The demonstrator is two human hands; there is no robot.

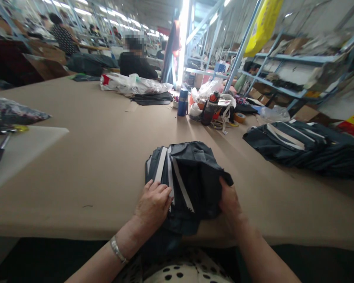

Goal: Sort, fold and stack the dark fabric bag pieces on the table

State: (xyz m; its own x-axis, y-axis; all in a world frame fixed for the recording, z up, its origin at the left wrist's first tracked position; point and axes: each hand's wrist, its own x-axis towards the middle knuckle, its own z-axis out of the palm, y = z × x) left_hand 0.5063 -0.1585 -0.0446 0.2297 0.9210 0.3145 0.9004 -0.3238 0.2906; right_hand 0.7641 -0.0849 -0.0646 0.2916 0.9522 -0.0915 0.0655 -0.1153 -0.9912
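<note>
A dark garment with white stripes lies bunched at the near edge of the tan table. My left hand presses flat on its left side, fingers over the white stripes. On the right edge, my right hand grips a fold of the dark fabric. Part of the garment hangs over the table edge toward my lap.
A stack of similar dark striped garments lies to the right. Bottles, tape rolls and plastic bags cluster at the table's middle back. A white board with a tool sits left. A seated person and metal shelving stand beyond.
</note>
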